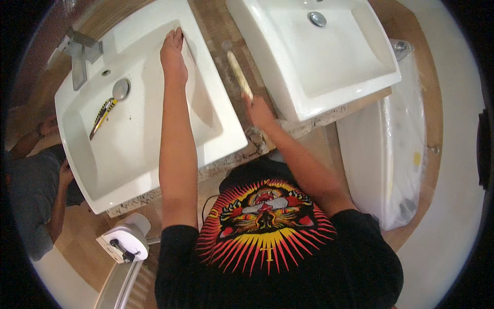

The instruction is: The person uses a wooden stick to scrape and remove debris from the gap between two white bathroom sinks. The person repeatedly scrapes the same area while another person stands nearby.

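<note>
I can come down from above into the middle of the left sink (210, 77), between the left hand (174, 59) with its forearm across the near rim and the yellow-and-black knife (103, 114) by the drain cover (121, 89), though the faucet (80, 64) juts in at the back left and a co-worker's arm (57, 198) stands beyond the left rim. Between the sinks my lane is narrow, taken up by the right hand (260, 110) and its wooden stick (238, 72). I have open height over the right sink (329, 64), but a plastic-wrapped white fixture (404, 139) obstructs its right side.

Dim light softly shadows the left sink (139, 126); corners go black.
</note>
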`<control>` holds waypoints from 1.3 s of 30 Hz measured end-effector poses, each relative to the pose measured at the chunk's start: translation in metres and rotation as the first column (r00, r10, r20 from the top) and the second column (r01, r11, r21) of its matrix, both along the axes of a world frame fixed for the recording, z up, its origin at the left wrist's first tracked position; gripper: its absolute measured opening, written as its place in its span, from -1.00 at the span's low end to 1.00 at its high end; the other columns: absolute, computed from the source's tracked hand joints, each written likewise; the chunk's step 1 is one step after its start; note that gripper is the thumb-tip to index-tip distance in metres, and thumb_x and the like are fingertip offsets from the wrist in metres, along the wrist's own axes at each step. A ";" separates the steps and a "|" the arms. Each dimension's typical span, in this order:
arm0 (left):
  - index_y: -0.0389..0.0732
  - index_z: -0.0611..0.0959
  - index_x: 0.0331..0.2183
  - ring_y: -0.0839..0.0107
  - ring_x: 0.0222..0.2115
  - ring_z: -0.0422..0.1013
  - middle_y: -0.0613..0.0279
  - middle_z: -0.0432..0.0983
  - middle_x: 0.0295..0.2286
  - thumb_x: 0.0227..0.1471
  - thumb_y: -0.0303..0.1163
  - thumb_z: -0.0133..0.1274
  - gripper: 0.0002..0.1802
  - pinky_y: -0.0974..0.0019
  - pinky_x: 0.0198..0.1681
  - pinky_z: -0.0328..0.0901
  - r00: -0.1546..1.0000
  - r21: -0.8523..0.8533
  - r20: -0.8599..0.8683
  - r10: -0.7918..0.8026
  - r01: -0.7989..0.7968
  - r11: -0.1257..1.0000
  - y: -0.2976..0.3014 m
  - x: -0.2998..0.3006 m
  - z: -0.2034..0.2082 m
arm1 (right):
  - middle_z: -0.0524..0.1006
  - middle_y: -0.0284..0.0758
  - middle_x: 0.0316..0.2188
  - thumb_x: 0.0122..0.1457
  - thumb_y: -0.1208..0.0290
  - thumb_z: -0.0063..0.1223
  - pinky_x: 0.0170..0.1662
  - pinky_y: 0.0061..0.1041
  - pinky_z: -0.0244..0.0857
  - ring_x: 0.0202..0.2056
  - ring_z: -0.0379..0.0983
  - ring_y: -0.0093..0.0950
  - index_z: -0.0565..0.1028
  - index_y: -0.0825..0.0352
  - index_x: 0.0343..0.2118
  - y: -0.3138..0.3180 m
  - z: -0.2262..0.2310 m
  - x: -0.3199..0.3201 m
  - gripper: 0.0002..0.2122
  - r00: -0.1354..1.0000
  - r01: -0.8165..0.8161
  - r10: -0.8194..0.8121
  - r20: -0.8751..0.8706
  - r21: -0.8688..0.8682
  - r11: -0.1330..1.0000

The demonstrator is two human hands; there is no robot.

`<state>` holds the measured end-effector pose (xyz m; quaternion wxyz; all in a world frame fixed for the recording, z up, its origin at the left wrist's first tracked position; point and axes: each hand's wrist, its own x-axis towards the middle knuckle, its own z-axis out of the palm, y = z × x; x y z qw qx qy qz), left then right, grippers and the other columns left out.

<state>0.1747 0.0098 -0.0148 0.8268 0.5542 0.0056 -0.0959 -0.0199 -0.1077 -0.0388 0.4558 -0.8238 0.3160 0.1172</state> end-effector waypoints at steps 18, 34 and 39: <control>-0.48 0.15 0.07 0.23 0.14 0.02 -0.12 0.12 0.08 0.17 -0.26 -0.37 -0.45 0.31 0.22 -0.12 1.000 0.015 -0.001 0.023 -0.023 1.000 -0.002 0.002 0.003 | 0.32 -0.40 -0.71 0.16 -0.07 -0.20 -0.67 -0.56 0.14 -0.71 0.26 -0.57 0.41 0.43 -0.33 -0.013 -0.030 -0.058 -0.50 0.977 0.199 -0.176 -0.121 0.209 0.958; -0.42 0.13 0.10 0.25 0.15 0.01 -0.02 0.12 0.10 0.17 -0.22 -0.36 -0.43 0.32 0.21 -0.13 0.999 0.130 0.044 -0.009 0.003 0.992 -0.001 -0.004 0.008 | 0.31 -0.39 -0.71 0.16 0.02 -0.13 -0.70 -0.56 0.10 -0.73 0.21 -0.61 0.41 0.40 -0.31 -0.014 -0.032 -0.038 -0.58 0.969 0.248 -0.227 -0.100 0.372 0.894; -0.43 0.13 0.10 0.23 0.15 0.01 -0.04 0.12 0.09 0.17 -0.22 -0.38 -0.43 0.32 0.21 -0.14 1.000 0.136 0.019 -0.001 -0.002 0.991 -0.001 -0.005 0.010 | 0.34 -0.38 -0.70 0.17 0.10 -0.11 -0.68 -0.56 0.15 -0.71 0.24 -0.59 0.42 0.39 -0.29 -0.018 -0.029 -0.033 -0.63 0.979 0.204 -0.200 -0.046 0.313 0.928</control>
